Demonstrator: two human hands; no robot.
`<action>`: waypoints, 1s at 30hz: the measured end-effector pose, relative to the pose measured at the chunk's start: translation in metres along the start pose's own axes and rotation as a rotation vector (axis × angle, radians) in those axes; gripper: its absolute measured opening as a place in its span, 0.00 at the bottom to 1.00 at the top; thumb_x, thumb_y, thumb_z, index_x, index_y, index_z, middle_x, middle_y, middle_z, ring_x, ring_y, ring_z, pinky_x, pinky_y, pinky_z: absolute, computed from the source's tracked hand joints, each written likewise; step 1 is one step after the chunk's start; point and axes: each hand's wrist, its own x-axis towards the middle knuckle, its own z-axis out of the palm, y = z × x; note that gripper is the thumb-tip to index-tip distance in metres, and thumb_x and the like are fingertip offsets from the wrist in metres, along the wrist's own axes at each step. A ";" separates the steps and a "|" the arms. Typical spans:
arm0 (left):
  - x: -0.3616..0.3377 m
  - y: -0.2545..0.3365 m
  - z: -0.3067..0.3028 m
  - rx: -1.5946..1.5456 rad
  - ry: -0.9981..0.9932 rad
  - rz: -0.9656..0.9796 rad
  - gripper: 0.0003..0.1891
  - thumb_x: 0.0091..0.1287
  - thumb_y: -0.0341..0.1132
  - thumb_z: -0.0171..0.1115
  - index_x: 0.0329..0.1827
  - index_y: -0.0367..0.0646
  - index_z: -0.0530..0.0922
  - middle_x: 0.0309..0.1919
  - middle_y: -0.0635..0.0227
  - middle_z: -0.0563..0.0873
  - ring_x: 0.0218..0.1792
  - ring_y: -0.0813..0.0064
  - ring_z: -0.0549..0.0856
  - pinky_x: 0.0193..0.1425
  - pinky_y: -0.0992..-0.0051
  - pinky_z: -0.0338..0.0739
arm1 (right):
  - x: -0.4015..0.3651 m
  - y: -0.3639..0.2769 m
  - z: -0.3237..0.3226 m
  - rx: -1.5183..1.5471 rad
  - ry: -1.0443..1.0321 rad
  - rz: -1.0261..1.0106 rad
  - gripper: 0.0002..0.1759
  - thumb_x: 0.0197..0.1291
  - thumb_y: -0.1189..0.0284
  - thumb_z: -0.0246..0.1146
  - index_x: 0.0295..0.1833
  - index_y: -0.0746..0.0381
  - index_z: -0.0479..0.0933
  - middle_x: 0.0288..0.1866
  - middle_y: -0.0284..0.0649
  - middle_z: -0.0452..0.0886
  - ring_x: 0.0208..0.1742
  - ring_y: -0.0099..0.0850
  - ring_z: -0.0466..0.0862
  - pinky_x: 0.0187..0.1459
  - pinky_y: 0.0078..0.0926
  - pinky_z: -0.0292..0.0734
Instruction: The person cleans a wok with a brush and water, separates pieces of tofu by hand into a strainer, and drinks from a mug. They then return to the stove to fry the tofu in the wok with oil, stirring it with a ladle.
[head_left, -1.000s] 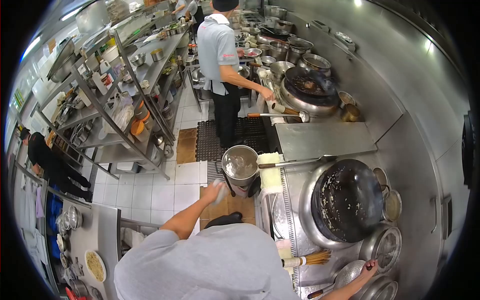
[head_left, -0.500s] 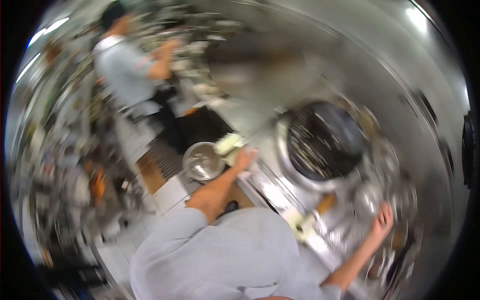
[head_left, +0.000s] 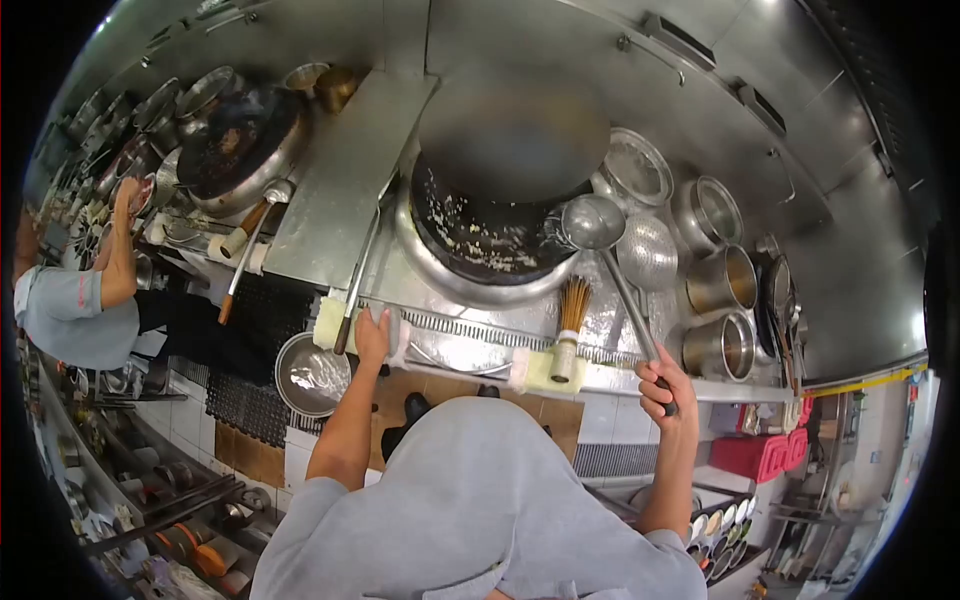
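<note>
The right hand (head_left: 665,385) is closed around the dark grip of a ladle (head_left: 628,290), its smooth, rounded metal bowl just at the right rim of the wok (head_left: 470,240). The left hand (head_left: 373,338) is at the counter's front edge with its fingers raised, next to a pale cloth (head_left: 398,338); I cannot tell whether it grips it. The wok is wide, round and dark, scattered with small pale bits, and seated in a shiny steel ring; a grey blur hides its far part.

Near the left hand, a long-handled spatula (head_left: 365,262) lies with its grip over a fluffy folded towel (head_left: 330,322). A stiff straw brush (head_left: 572,310) lies between wok and right hand, and a dimpled round strainer (head_left: 648,250) sits beside the ladle.

A narrow slotted strip (head_left: 480,328) follows the counter's straight front edge. Left of the wok, a flat steel panel (head_left: 340,195) gives sideways room; rightward, tall steel pots (head_left: 703,350) limit it.
</note>
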 end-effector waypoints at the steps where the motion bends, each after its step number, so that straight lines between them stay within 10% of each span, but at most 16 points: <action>1: -0.002 -0.001 0.003 0.003 -0.020 -0.005 0.27 0.67 0.48 0.58 0.52 0.27 0.73 0.48 0.40 0.79 0.53 0.44 0.76 0.58 0.56 0.68 | -0.006 0.006 0.004 0.004 0.019 0.006 0.27 0.65 0.78 0.51 0.69 0.51 0.59 0.29 0.33 0.65 0.12 0.15 0.62 0.08 0.15 0.57; 9: -0.004 -0.028 0.003 -0.046 0.152 -0.066 0.33 0.67 0.50 0.58 0.58 0.23 0.69 0.51 0.38 0.76 0.53 0.43 0.74 0.61 0.58 0.66 | 0.016 0.066 -0.006 -0.859 0.292 -0.301 0.40 0.59 0.83 0.52 0.77 0.50 0.51 0.28 0.35 0.72 0.10 0.16 0.62 0.09 0.16 0.54; 11: -0.002 -0.026 0.011 -0.049 0.162 -0.086 0.34 0.66 0.50 0.60 0.61 0.25 0.67 0.55 0.37 0.73 0.59 0.45 0.71 0.65 0.59 0.63 | 0.083 0.113 -0.081 -1.496 0.537 -0.663 0.45 0.58 0.80 0.56 0.78 0.51 0.43 0.49 0.48 0.81 0.27 0.34 0.79 0.25 0.29 0.75; 12: -0.005 -0.008 -0.005 -0.141 0.115 -0.114 0.34 0.66 0.49 0.61 0.61 0.26 0.67 0.56 0.38 0.73 0.59 0.45 0.71 0.65 0.60 0.64 | 0.102 0.127 -0.068 -1.388 0.611 -0.664 0.45 0.59 0.80 0.56 0.78 0.56 0.40 0.42 0.66 0.79 0.41 0.56 0.81 0.48 0.43 0.74; 15: -0.003 -0.040 0.001 -0.349 -0.010 0.026 0.33 0.66 0.47 0.60 0.62 0.25 0.66 0.53 0.40 0.75 0.55 0.43 0.74 0.64 0.59 0.65 | 0.144 0.138 -0.101 -1.263 0.821 -0.507 0.44 0.61 0.75 0.57 0.78 0.57 0.41 0.38 0.67 0.79 0.39 0.60 0.81 0.41 0.48 0.74; 23: -0.024 0.024 -0.050 -0.053 0.128 0.100 0.28 0.65 0.42 0.61 0.64 0.34 0.68 0.59 0.43 0.70 0.61 0.45 0.69 0.67 0.57 0.61 | 0.133 0.164 -0.220 -1.532 0.987 -0.359 0.40 0.56 0.77 0.57 0.75 0.55 0.54 0.50 0.58 0.77 0.46 0.53 0.79 0.44 0.50 0.75; 26: -0.026 0.098 -0.063 -0.082 0.116 0.500 0.28 0.63 0.38 0.62 0.65 0.36 0.69 0.63 0.45 0.69 0.65 0.48 0.68 0.69 0.57 0.60 | 0.138 0.151 -0.225 -1.833 1.183 -0.292 0.33 0.62 0.68 0.58 0.72 0.58 0.60 0.54 0.56 0.72 0.49 0.53 0.78 0.42 0.51 0.77; 30: -0.014 0.201 -0.047 -0.075 0.028 0.816 0.22 0.63 0.33 0.60 0.61 0.38 0.74 0.61 0.52 0.74 0.63 0.51 0.71 0.68 0.59 0.63 | 0.160 0.155 -0.137 -1.679 0.819 -0.201 0.41 0.59 0.50 0.60 0.72 0.60 0.59 0.58 0.56 0.70 0.56 0.53 0.76 0.53 0.52 0.74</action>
